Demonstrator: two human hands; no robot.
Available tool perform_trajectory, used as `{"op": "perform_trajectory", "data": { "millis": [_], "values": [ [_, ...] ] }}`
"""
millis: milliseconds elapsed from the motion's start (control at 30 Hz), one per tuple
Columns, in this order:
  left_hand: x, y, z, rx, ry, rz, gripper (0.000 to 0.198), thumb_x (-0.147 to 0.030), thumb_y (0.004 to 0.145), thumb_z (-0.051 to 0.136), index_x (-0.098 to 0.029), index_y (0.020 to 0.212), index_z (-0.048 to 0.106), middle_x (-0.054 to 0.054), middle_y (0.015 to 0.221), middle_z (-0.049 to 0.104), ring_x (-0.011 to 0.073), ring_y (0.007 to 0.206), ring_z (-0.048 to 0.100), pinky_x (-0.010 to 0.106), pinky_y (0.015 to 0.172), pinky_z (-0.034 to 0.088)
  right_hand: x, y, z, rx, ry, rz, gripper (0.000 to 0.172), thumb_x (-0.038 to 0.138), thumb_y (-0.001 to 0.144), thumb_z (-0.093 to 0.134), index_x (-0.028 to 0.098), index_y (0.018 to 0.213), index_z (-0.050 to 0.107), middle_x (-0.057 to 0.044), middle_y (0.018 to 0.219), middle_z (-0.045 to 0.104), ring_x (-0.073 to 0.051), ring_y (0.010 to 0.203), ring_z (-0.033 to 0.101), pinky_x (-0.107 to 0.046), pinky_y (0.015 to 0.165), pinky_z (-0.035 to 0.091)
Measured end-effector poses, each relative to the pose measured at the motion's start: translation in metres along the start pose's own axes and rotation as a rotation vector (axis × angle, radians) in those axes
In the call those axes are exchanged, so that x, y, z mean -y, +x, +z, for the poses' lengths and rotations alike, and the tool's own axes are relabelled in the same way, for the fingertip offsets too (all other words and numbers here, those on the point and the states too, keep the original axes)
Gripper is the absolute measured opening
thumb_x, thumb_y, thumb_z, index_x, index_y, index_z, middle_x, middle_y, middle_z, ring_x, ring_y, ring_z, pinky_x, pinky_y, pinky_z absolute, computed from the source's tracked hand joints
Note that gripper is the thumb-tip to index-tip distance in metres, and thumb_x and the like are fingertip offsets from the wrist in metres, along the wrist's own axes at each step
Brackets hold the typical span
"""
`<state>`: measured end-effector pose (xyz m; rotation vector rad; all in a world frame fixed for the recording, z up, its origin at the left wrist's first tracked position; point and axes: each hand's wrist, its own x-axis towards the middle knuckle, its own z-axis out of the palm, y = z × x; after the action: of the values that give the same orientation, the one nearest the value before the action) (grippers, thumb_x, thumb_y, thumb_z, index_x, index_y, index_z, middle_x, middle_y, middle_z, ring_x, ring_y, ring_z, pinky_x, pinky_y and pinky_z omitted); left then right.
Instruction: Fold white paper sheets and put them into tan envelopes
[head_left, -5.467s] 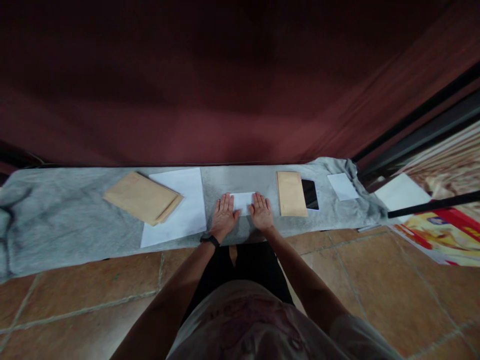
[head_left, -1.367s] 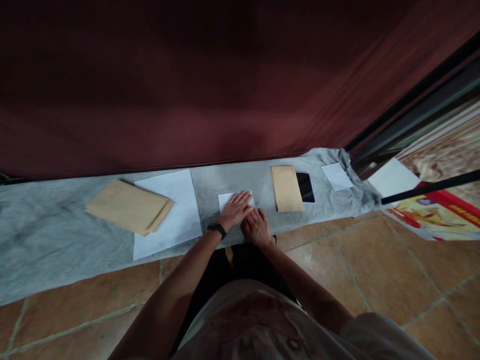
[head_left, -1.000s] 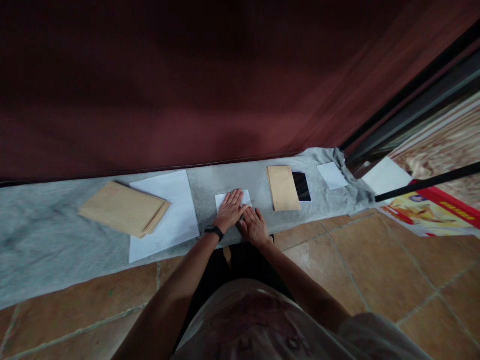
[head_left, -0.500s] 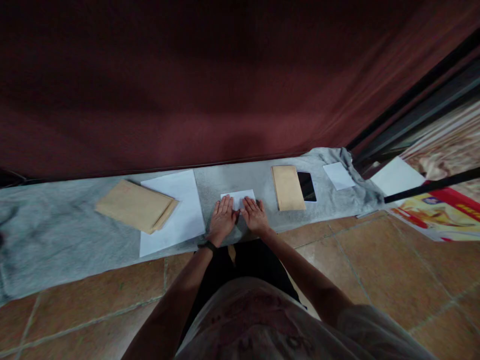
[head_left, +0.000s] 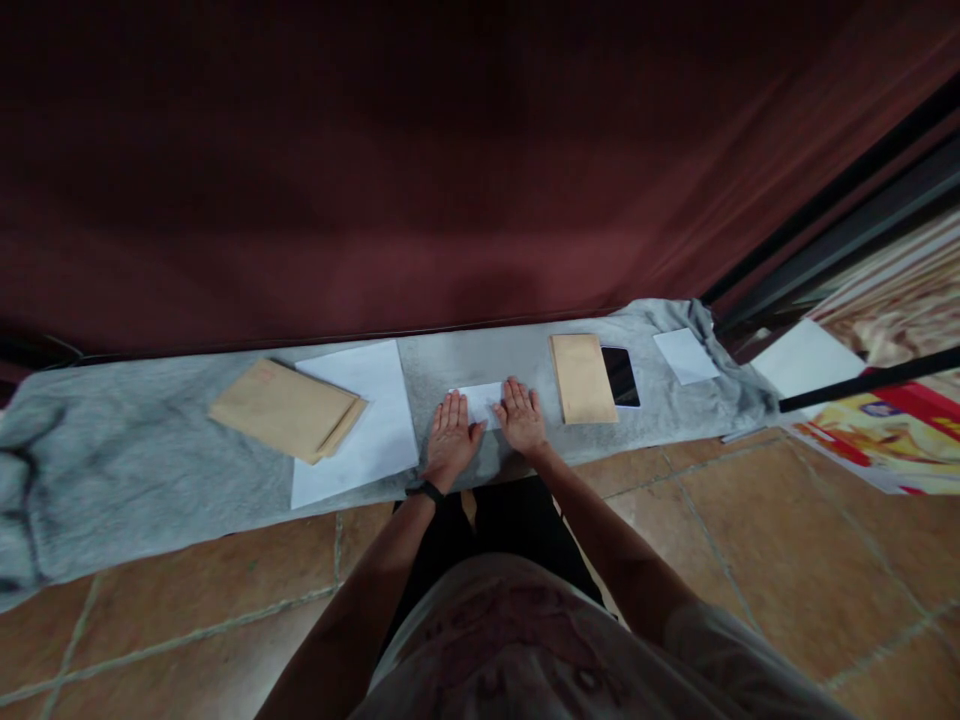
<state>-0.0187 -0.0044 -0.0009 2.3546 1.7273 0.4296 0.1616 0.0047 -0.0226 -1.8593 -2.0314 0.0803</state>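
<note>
Both hands lie flat, palms down, on a small folded white paper [head_left: 480, 402] on the grey cloth [head_left: 150, 470]. The folded paper serves as landmark here.

Left hand [head_left: 450, 440]: fingers spread and extended, fully flattened, gripping nothing; it presses on the left part of the folded paper and the cloth just below it. A black wristband [head_left: 428, 491] sits at its wrist.

Right hand [head_left: 520, 420]: likewise open and flat, fingers straight, nothing grasped; it covers the right end of the folded paper. The two hands sit side by side, near but apart, a strip of white paper showing between them.

Left of the folded paper: a large white sheet [head_left: 367, 425] lying on the cloth, its near corner reaching the cloth's front edge. Overlapping that sheet's left side, a stack of brown envelopes [head_left: 285, 408], slightly skewed.

Right of the folded paper: a single brown envelope [head_left: 583, 378], lengthwise away from the viewer. Just beyond it, touching or partly under its right edge, a dark phone [head_left: 621, 376], screen up. Farther right, a small white paper [head_left: 686, 355] near the bunched end of the cloth.

Behind the folded paper: a dark red curtain [head_left: 450, 170] hanging down to the cloth's far edge.

Nearer than the folded paper: terracotta floor tiles [head_left: 750, 530].

Far right, off the cloth: another white sheet [head_left: 802, 360] and a colourful printed poster [head_left: 885, 445], crossed by a dark bar [head_left: 870, 380].
</note>
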Motion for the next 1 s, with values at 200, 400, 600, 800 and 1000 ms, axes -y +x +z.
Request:
{"op": "perform_trajectory", "data": {
  "millis": [200, 400, 600, 800, 1000],
  "values": [
    [-0.002, -0.004, 0.0, -0.029, 0.012, -0.025, 0.072, -0.044, 0.102, 0.039, 0.0, 0.157, 0.032, 0.023, 0.165, 0.029, 0.0314, 0.157, 0.022, 0.052, 0.127, 0.021, -0.005, -0.004, 0.001, -0.024, -0.01, 0.018, 0.063, 0.046, 0.109, 0.031, 0.007, 0.158, 0.036, -0.021, 0.162, 0.038, -0.033, 0.151, 0.036, -0.056, 0.124, 0.02],
    [-0.001, -0.01, -0.002, -0.023, 0.045, 0.054, 0.063, -0.04, 0.103, 0.039, -0.007, 0.156, 0.038, 0.018, 0.166, 0.031, 0.032, 0.158, 0.02, 0.056, 0.127, 0.017, -0.005, -0.006, 0.0, -0.033, -0.014, 0.012, 0.064, 0.046, 0.109, 0.031, 0.006, 0.158, 0.035, -0.022, 0.162, 0.038, -0.033, 0.151, 0.035, -0.056, 0.124, 0.021],
    [0.004, -0.013, -0.007, 0.08, 0.05, 0.311, 0.056, -0.041, 0.104, 0.038, -0.018, 0.155, 0.043, 0.009, 0.165, 0.037, 0.0256, 0.157, 0.023, 0.048, 0.129, 0.018, -0.005, -0.006, -0.001, -0.022, -0.034, 0.006, 0.064, 0.045, 0.109, 0.031, 0.004, 0.158, 0.034, -0.022, 0.162, 0.038, -0.033, 0.151, 0.034, -0.057, 0.124, 0.021],
    [0.003, -0.014, -0.01, 0.108, 0.078, 0.322, 0.055, -0.041, 0.106, 0.035, -0.019, 0.155, 0.043, 0.009, 0.166, 0.036, 0.0257, 0.157, 0.024, 0.049, 0.129, 0.016, -0.005, -0.008, -0.001, -0.029, -0.041, 0.02, 0.063, 0.043, 0.108, 0.033, 0.005, 0.159, 0.033, -0.023, 0.161, 0.04, -0.031, 0.151, 0.035, -0.055, 0.123, 0.022],
    [-0.003, -0.017, -0.01, 0.113, -0.008, 0.263, 0.053, -0.038, 0.104, 0.037, -0.023, 0.154, 0.044, 0.009, 0.165, 0.038, 0.0281, 0.156, 0.027, 0.06, 0.127, 0.012, -0.008, -0.019, -0.004, -0.059, -0.047, 0.045, 0.062, 0.042, 0.108, 0.03, 0.005, 0.158, 0.035, -0.022, 0.161, 0.04, -0.031, 0.151, 0.036, -0.054, 0.123, 0.024]
  ]
}}
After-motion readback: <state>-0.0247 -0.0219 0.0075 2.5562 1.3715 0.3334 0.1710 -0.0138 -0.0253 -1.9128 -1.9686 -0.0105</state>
